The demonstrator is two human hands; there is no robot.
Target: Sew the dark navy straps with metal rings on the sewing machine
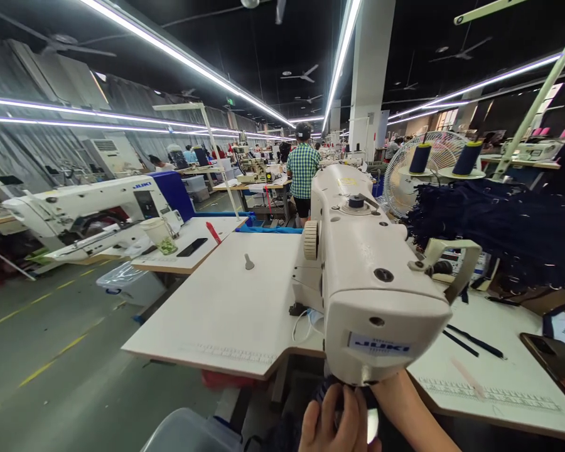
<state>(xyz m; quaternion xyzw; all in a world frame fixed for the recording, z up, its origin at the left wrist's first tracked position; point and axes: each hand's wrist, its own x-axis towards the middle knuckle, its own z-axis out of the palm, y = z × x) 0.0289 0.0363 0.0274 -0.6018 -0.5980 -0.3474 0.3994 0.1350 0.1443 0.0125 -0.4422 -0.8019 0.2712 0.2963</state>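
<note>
Curling its fingers beneath the front of a white JUKI sewing machine, the left hand is touching dark cloth, which is lying just below the machine's head; whether the fingers are pinching the cloth or only pressing it cannot be told. The right forearm is reaching in under the machine from its right side; the right hand is hiding from view there, so its grip cannot be told. To the machine's left, a pale tabletop is carrying a small grey metal tool, and a light blue face mask is lying against the machine's base. To the machine's right, loose dark straps and a brown phone are lying near its front, while a navy heap is spreading farther back, below two thread cones. Beyond the machine, a person in a checked shirt is standing, back turned. Well to the machine's left, a second JUKI machine is standing near a cup.
</note>
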